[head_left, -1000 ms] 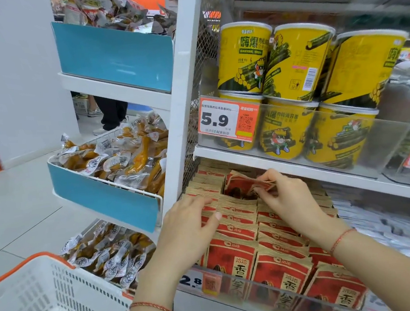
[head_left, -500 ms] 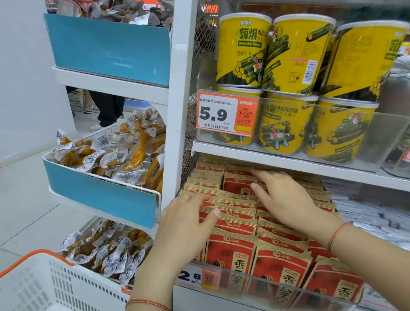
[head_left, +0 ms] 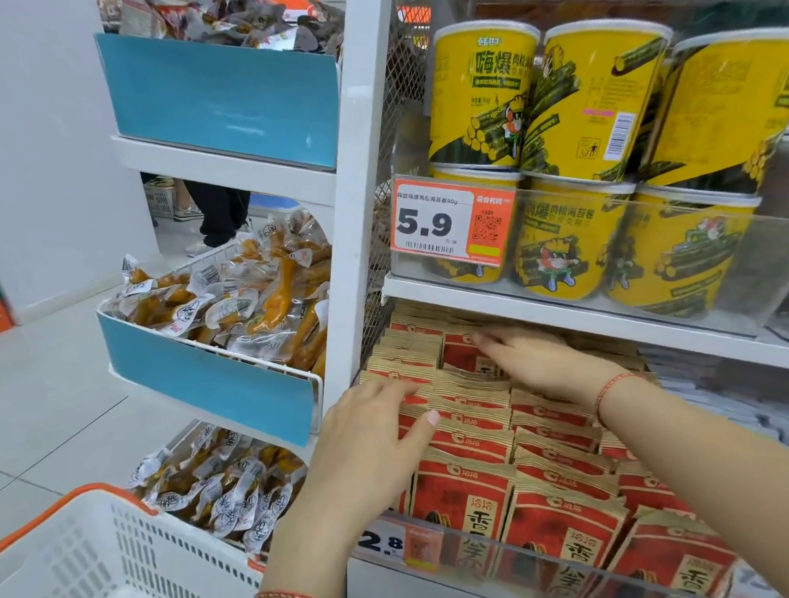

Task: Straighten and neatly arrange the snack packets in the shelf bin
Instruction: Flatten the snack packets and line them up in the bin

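Red and tan snack packets [head_left: 473, 440] stand in rows in a clear-fronted shelf bin [head_left: 528, 560] under the tub shelf. My left hand [head_left: 372, 440] lies flat on the left rows, fingers straight, thumb across a packet top. My right hand [head_left: 533, 357] reaches deep under the shelf, fingers extended and pressing on the packets at the back. One red packet [head_left: 460, 355] stands up just left of my right fingers. The bin's right end is hidden behind my right forearm.
Yellow tubs [head_left: 533, 107] fill the shelf above, close over my right hand. Left of the white post [head_left: 362, 181] are blue-fronted wire bins of clear-wrapped snacks [head_left: 239, 304]. A white basket with orange rim [head_left: 97, 583] sits at lower left. A person's legs [head_left: 215, 205] stand beyond.
One second ago my right hand pinched a red packet above the rows; it now rests flat on the back packets with the packet set down. My left hand stayed on the left rows.
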A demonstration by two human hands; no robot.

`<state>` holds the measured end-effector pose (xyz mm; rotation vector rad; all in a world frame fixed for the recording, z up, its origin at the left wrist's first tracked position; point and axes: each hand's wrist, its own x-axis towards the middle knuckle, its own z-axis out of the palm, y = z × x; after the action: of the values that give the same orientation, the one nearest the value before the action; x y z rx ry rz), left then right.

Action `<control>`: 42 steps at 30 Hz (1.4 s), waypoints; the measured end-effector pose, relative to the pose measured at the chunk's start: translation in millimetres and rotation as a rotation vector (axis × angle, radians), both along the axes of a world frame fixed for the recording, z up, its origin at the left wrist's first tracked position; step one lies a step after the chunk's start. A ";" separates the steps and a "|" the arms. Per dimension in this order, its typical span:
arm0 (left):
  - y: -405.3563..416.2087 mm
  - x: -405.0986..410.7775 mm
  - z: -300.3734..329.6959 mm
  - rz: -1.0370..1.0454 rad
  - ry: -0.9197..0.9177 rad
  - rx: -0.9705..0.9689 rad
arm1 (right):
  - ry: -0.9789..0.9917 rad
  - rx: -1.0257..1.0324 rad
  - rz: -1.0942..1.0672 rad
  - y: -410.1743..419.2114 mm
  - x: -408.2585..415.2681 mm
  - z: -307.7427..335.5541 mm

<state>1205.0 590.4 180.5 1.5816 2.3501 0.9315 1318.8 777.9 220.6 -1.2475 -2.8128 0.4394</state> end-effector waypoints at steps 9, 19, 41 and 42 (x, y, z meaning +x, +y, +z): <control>2.4 -0.8 -1.2 -0.006 0.007 -0.015 | -0.054 -0.096 0.083 12.0 7.9 5.6; -0.1 0.1 1.7 -0.006 0.009 -0.028 | -0.042 0.266 0.110 -2.1 6.9 -9.6; -7.9 7.0 15.0 -0.067 -0.528 0.358 | 0.884 0.799 0.284 -65.1 36.4 67.1; -8.5 8.0 17.5 -0.108 -0.609 0.389 | 0.916 0.724 0.262 -67.9 33.7 71.9</control>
<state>1213.0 581.8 198.0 1.2634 1.7193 1.6372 1352.4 710.0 292.5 -0.3674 -2.0063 -0.0394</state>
